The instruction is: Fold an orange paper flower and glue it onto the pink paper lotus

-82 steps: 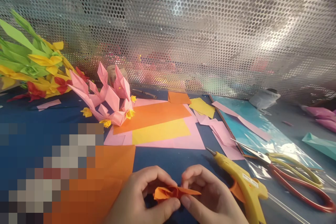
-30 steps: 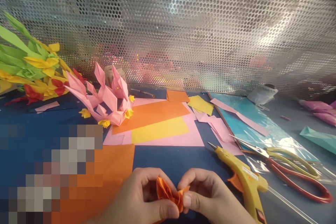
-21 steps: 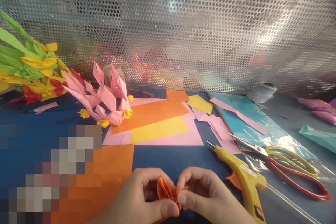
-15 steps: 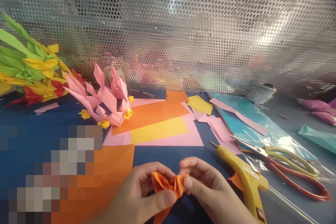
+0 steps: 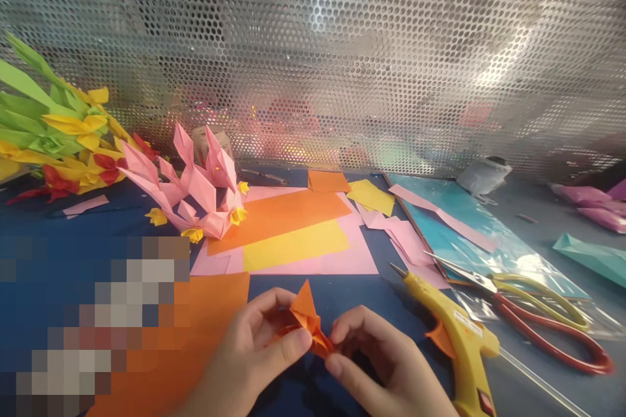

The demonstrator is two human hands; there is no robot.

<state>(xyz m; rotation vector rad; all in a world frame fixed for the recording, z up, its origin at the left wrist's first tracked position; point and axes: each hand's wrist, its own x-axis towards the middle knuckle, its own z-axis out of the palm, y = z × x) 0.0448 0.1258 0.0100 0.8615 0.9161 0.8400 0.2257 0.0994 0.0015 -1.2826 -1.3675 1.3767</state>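
A small folded orange origami paper piece is held low in the middle of the head view, one pointed flap standing up. My left hand pinches it from the left between thumb and fingers. On the other side my right hand grips its lower right edge with thumb and fingertips. The fingers hide part of the folds. Left of my hands lies a large orange paper sheet. A yellow hot glue gun rests just right of my right hand, with a scrap of orange paper beneath it.
Scissors with red and yellow handles lie at right, near a blue plastic-wrapped pack. Pink folded-paper work stands behind, beside layered orange, yellow and pink sheets. A perforated metal panel closes off the back.
The orange paper piece has been turned in my fingers, so a pointed flap now stands upward. My right hand has shifted slightly down and its grip is lower.
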